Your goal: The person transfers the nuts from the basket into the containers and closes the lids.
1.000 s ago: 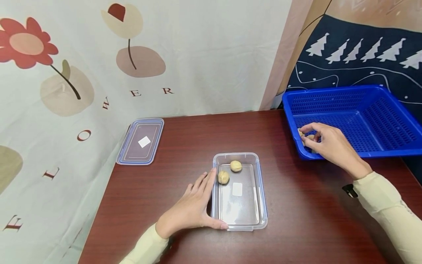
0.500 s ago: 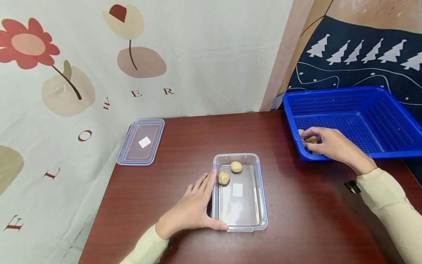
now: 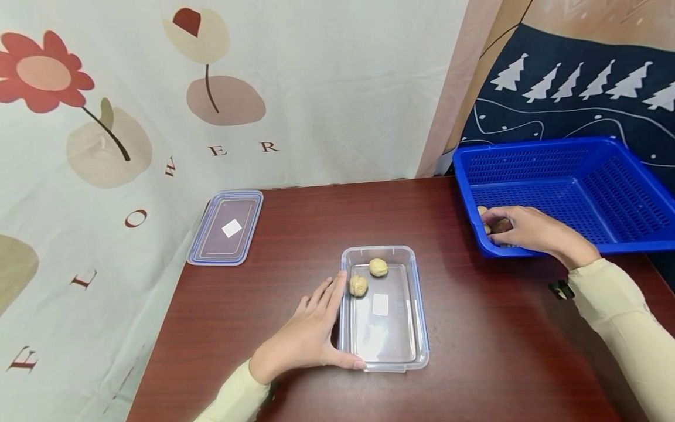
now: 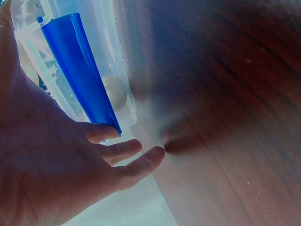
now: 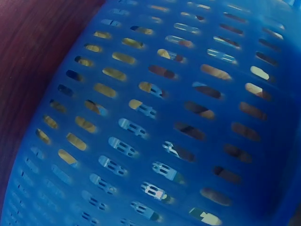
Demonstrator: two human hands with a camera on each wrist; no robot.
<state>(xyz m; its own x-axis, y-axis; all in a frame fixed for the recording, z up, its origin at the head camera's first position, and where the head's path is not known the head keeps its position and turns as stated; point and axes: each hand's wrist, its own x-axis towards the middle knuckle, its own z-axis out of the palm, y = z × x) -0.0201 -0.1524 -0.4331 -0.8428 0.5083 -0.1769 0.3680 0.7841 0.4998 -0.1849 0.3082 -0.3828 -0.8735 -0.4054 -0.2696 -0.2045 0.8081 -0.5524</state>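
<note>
A clear plastic container (image 3: 392,334) with blue side edges stands on the table. Two walnuts lie in its far left part, one walnut (image 3: 358,286) nearer and another walnut (image 3: 378,267) behind it. My left hand (image 3: 311,337) rests against the container's left side, fingers straight, thumb on its near left corner. In the left wrist view the same hand (image 4: 51,155) lies along the wall. Over at the right, my right hand (image 3: 532,228) reaches into a blue basket (image 3: 559,202), its fingers and thumb curled round a walnut (image 3: 502,225). More walnuts beside it are partly hidden by the fingers.
A clear lid (image 3: 224,228) with a blue seal lies at the table's far left corner. A flower-printed cloth (image 3: 337,99) hangs behind the table. The basket's slotted wall (image 5: 155,127) fills most of the right wrist view, with walnuts showing through its slots.
Inside the basket, my right hand has lowered slightly and its fingers have closed in round a walnut. My left hand and the container keep their places.
</note>
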